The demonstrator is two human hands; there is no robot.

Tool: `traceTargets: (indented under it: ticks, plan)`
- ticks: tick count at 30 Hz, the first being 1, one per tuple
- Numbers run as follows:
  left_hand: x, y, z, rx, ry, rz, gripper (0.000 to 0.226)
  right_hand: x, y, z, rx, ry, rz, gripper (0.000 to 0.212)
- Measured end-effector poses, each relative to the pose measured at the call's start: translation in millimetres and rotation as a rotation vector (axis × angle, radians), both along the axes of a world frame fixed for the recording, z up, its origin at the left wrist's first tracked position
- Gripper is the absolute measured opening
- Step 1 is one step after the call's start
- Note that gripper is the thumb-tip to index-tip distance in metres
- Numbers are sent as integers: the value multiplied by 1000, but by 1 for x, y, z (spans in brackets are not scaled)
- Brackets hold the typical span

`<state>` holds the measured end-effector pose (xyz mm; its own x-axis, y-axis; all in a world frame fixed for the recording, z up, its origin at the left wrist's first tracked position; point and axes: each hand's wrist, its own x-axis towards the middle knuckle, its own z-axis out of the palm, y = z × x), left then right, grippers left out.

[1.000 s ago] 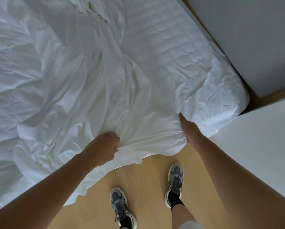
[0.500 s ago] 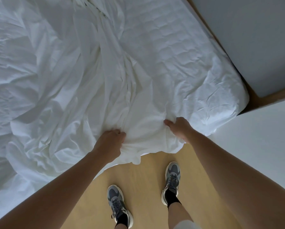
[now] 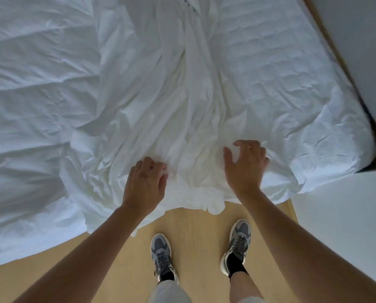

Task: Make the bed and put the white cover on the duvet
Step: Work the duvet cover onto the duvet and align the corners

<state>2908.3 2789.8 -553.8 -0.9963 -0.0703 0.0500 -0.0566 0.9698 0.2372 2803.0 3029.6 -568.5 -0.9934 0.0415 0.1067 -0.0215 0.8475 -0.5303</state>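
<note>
Head view is showing the white cover [image 3: 182,110] lying bunched on the mattress [image 3: 291,68], long folds running 12 to 6 o'clock, gathered end spilling over the near edge between both hands. The left hand [image 3: 144,184] is gripping folds at 7 o'clock with curled fingers. The right hand [image 3: 244,167], fingers spread, is lying over cloth at 5 o'clock, nearer the bed corner [image 3: 357,147] at 3 o'clock, with floor [image 3: 195,224] opening at 6.

There is one bed [image 3: 281,84] with one crumpled white cover [image 3: 182,106] and one puffy duvet [image 3: 29,84] on it, two bare hands, a left hand [image 3: 144,184] and a right hand [image 3: 244,167], and two grey shoes, a left shoe [image 3: 162,256] and a right shoe [image 3: 237,246], on one wooden floor [image 3: 200,237]
</note>
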Motion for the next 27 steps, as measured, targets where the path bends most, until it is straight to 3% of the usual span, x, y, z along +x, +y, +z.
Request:
traceTargets:
  ticks: [3, 5, 7, 10, 12, 15, 18, 20, 23, 25, 27]
  plan:
    - [17, -28, 3, -127, 99, 144, 20, 46, -107, 9, -84, -224, 422, 35]
    - [26, -58, 6, -133, 135, 332, 36, 57, -146, 9, -25, -395, 318, 45]
    - [38, -95, 9, -20, 107, 633, 63, 60, -157, 3, 53, -503, 144, 54]
    - [57, -133, 3, 336, -158, 1013, 113, 64, -164, -3, 126, -568, 50, 65]
    - [65, -141, -1, 541, -322, 1009, 122, 70, -179, -2, 49, -583, -58, 72]
    - [73, -151, -2, 743, -382, 926, 93, 93, -200, 3, -38, -557, -155, 81]
    - [68, -155, 2, 815, -290, 784, 59, 99, -200, 0, -116, -567, -219, 95]
    - [57, -149, 10, 1026, -222, 723, 33, 87, -198, -3, -179, -620, -317, 106]
    - [41, -131, 15, 1363, -265, 743, 31, 61, -204, -6, -201, -689, -432, 123]
    - [35, -119, 16, 1374, -373, 733, 39, 48, -205, -11, -107, -745, -410, 124]
    - [36, -114, 15, 1302, -472, 747, 39, 39, -201, -18, -16, -768, -301, 103]
